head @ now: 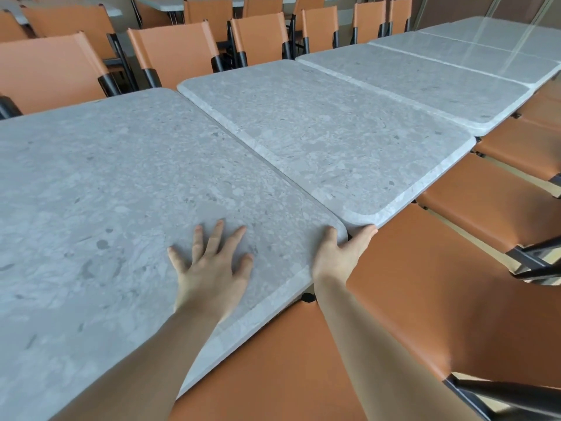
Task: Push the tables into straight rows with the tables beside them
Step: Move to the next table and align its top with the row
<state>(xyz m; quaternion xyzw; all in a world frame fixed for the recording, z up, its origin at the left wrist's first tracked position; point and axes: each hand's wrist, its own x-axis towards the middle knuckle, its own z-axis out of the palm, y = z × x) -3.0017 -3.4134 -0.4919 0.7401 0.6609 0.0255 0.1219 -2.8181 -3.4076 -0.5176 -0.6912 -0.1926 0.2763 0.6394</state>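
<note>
chairs (45, 68) in orange with black frames stand along the far left side of the room, their backs toward the table row, and more of them fill the background. we see a line of grey speckled stone-look tables running from lower left to upper right. the nearest table (91, 208) takes up most of the left half of the view. our left hand (212, 268) lies flat on its top near the right corner, palm down, fingers spread and straight, gripping nothing. just to the right, our right hand (340, 253) sits at that corner of the nearest table, thumb on the top surface and fingers reaching under the corner of the second table (318, 138); we cannot tell how tightly it holds, since the fingers are partly hidden beneath the edges. the second table touches the nearest one along a shared seam, but its near edge sits farther out than the nearest table's, so the two corners are stepped and not flush. beyond it a third table (425, 83) and a fourth table (473, 53) follow in the row, close together. to the right, orange chair seats (425, 299) are tucked along the near edge of the tables, directly below our right forearm.
</note>
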